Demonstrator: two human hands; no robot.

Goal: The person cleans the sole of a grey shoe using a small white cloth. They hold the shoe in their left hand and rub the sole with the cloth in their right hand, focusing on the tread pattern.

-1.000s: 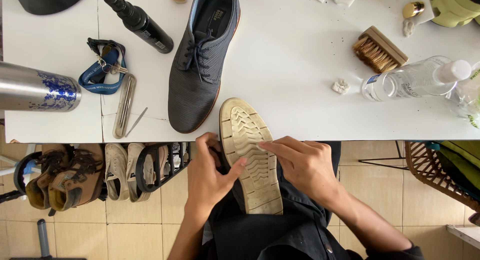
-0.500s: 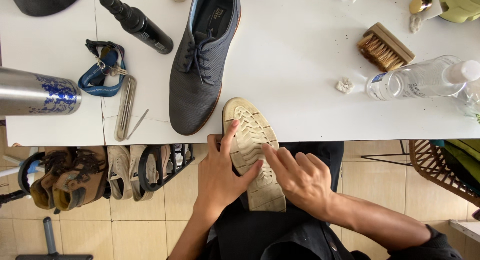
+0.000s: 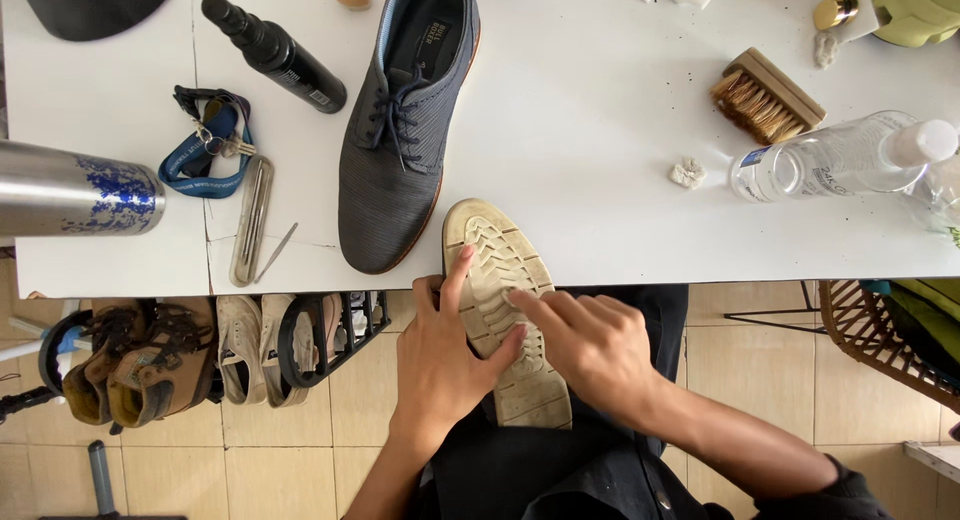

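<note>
Upturned shoe [image 3: 505, 310], toe toward table [image 3: 600, 130]

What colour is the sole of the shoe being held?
The sole is a dirty cream-beige, seen clearly in the head view.

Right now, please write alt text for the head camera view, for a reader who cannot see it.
A left hand holds an upturned shoe by its pale treaded sole while the right hand fingers press the tread. Its grey lace-up mate lies on the white table.

The white table [image 3: 600, 100] carries one upright grey shoe [image 3: 400, 140], one sole-up shoe [image 3: 505, 300] at its near edge, two bottles, one brush [image 3: 765, 95], one steel flask [image 3: 75, 190].
</note>
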